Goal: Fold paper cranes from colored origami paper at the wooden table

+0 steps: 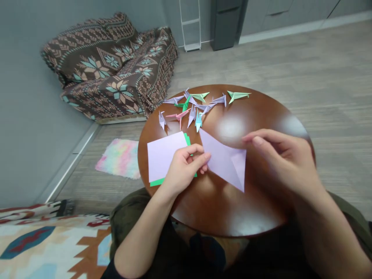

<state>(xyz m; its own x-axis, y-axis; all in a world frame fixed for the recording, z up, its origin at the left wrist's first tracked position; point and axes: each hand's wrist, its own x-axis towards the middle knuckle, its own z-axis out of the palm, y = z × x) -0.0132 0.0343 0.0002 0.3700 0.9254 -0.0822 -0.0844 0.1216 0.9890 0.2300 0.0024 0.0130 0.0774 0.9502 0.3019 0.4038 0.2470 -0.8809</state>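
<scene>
A folded lilac origami paper [220, 158] is held up over the table, its left edge pinched between the thumb and fingers of my left hand [188, 164]. A folded flap with creases shows at its right end. My right hand [286, 159] is just right of the paper, apart from it, with thumb and index finger stretched out loosely and nothing seen in them. Left of the held sheet lies a stack of square paper [164, 155], lilac on top with green sheets [157, 182] showing beneath; my left hand partly covers its right side.
Several folded paper cranes in lilac, green, pink and blue, among them a pink crane [179, 115] and a light green crane [236, 95], lie at the far side of the round brown table [261, 209]. Beyond are a covered sofa [116, 73] and a pastel mat [119, 159].
</scene>
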